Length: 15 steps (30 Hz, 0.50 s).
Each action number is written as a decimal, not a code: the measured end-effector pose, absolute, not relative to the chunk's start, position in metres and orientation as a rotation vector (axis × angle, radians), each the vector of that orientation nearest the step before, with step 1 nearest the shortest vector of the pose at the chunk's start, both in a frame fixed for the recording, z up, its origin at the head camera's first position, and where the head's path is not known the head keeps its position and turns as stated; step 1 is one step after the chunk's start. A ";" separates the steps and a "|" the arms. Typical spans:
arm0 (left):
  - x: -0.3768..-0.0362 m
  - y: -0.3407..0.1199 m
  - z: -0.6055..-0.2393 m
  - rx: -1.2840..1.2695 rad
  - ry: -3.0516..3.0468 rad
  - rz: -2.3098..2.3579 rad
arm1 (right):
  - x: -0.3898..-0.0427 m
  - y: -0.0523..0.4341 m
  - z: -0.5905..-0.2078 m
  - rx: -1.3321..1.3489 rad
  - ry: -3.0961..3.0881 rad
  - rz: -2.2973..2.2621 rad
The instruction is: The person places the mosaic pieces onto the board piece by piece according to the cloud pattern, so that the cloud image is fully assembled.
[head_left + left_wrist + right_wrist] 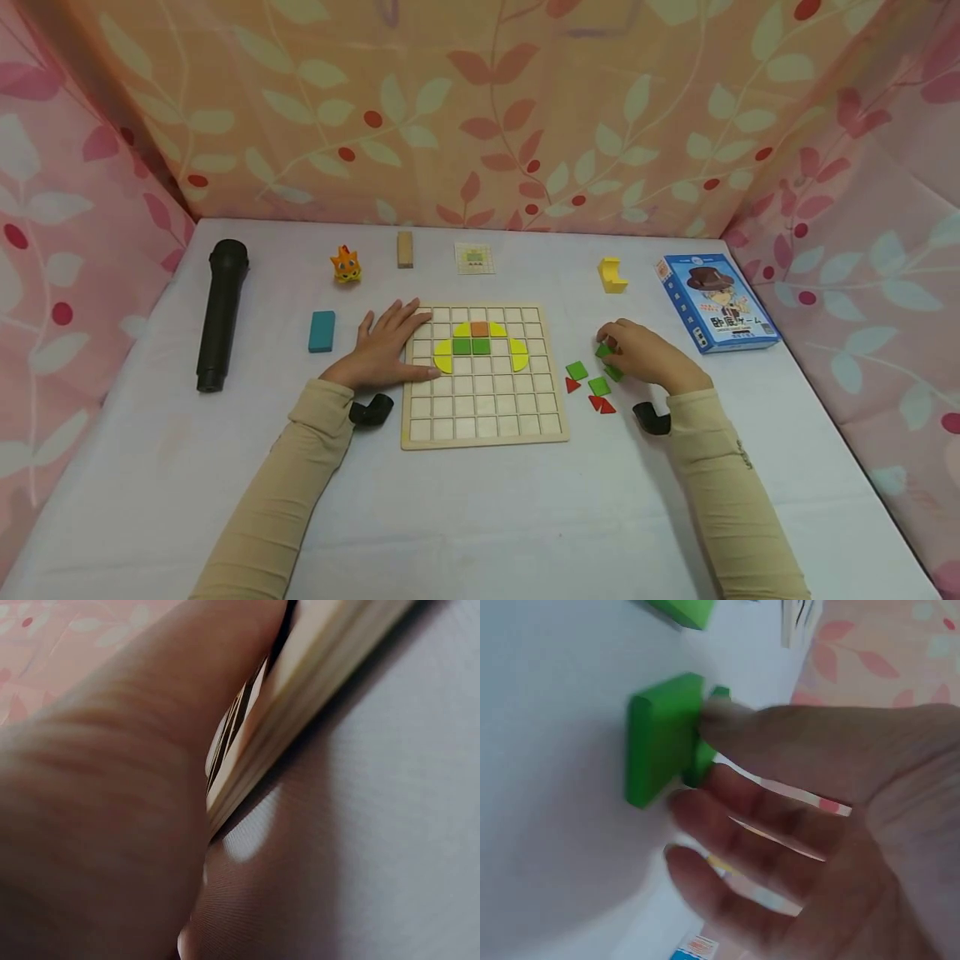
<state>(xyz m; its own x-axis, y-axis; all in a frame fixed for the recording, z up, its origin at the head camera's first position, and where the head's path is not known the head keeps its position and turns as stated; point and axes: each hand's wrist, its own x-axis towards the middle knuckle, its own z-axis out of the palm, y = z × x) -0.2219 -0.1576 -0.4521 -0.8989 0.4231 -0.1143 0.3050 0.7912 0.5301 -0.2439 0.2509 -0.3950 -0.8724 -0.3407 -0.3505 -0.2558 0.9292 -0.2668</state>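
Observation:
A wooden grid board lies in the middle of the white table, with yellow, green and orange tiles set in its upper rows. My left hand rests flat on the board's left edge, fingers straight; in the left wrist view the palm lies against the board's rim. To the right of the board, my right hand pinches a green square tile between thumb and fingers, just above the table. Loose green squares and red triangles lie beside it.
Along the back stand an orange toy cat, a wooden block, a pattern card and a yellow piece. A black microphone and a teal block lie left, a blue game box right. Patterned cloth walls surround the table.

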 end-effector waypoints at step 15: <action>-0.223 -0.158 -0.453 0.569 2.753 0.775 | -0.243 0.255 -0.400 -0.460 2.734 -0.332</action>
<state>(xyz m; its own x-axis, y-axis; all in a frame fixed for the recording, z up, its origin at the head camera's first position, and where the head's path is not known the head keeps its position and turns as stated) -0.2231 -0.1578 -0.4532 -0.8995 0.4232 -0.1090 0.3041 0.7852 0.5394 -0.2425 0.2546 -0.4003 -0.8868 -0.3537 -0.2976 -0.2723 0.9200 -0.2820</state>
